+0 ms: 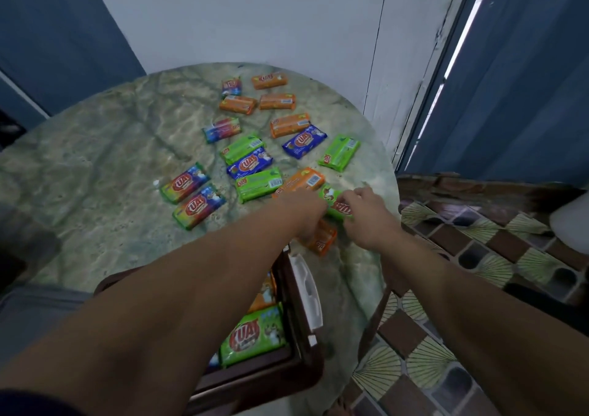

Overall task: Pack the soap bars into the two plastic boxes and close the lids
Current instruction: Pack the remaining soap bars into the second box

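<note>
I see both hands stretched out over the right side of the round marble-patterned desk [95,167]. The right hand [366,215] has its fingers curled round the near end of a green soap bar [338,203], pinching it at the wrapper's edge. The left hand [306,211] reaches to the other side of that same bar; its fingers are bent downward, but motion blur keeps me from telling whether they grip the green bar or only touch it. Under the left hand lies an orange soap bar [322,239], partly covered by it, and another orange bar [304,181] lies just beyond the knuckles.

The rest of the soap bars are scattered flat across the far and middle desk: orange ones [269,81] at the back, two blue ones [304,141] in the middle, green ones [339,153] to the right and centre, and two rainbow-coloured ones [185,183] to the left.

Close to me, beneath the left forearm, stands a dark brown plastic box [299,345], open, with a white latch [306,291] on its right wall. Inside I see a green bar [255,336] lying label up and an orange one [264,291] behind it. I see only this one box.
</note>
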